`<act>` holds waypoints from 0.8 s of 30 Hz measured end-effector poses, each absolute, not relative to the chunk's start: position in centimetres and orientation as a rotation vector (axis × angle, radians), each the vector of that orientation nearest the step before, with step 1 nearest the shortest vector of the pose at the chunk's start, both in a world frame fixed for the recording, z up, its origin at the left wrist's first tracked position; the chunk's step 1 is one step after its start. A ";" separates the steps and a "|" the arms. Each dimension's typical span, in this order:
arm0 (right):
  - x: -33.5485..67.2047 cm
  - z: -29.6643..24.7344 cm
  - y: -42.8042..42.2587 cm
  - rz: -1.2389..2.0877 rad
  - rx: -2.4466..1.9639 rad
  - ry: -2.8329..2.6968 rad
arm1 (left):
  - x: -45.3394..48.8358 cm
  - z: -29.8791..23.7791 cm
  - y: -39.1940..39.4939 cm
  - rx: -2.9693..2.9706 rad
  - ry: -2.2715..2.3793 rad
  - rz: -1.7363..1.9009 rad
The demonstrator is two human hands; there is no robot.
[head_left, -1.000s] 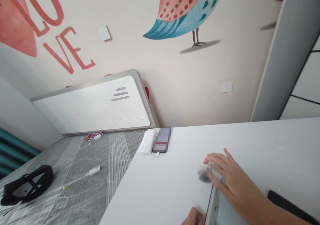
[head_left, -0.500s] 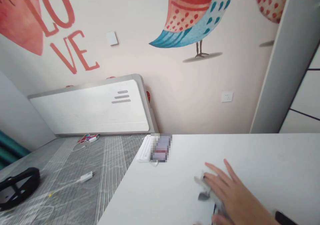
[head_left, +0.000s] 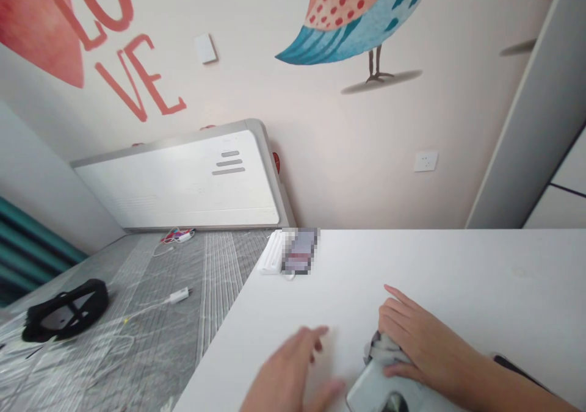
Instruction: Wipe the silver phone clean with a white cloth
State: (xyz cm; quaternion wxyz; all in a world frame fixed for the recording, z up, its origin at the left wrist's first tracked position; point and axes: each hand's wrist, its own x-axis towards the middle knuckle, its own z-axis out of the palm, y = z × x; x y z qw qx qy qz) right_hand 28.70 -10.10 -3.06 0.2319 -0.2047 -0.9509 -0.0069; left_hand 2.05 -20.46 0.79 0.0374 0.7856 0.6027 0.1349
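The right hand (head_left: 419, 342) lies on the white worktop (head_left: 458, 265) near its front edge, its fingers (head_left: 394, 314) pressed down together on a small grey crumpled cloth (head_left: 382, 350). The cloth sits on the far end of a silver, rounded-cornered device (head_left: 370, 393) that lies flat under the hand and runs off the bottom of the view; what kind of device it is cannot be told. Its long axis appears to run from far-left to near-right, roughly along the right forearm.

The left hand (head_left: 288, 375) hovers just left of the device, blurred, its fingers loosely spread and holding nothing. The device's left edge lies to the right of those fingertips, close but apart. The right hand is the one in contact; the left is the nearer to the free edge.

At the worktop's far left corner rest a white power strip (head_left: 271, 254) and a blurred-out phone (head_left: 300, 252), well apart from both hands.
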 end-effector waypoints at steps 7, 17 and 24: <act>28.5 -4.1 -10.1 0.067 -0.655 -2.617 | -2.7 1.9 -10.9 2.441 2.433 0.212; 28.5 -3.6 -10.6 0.231 -0.717 -2.622 | -3.5 0.2 -9.4 2.427 2.522 -0.119; 28.6 -3.0 -10.9 0.301 -0.739 -2.632 | -3.0 0.2 -10.1 2.381 2.516 -0.157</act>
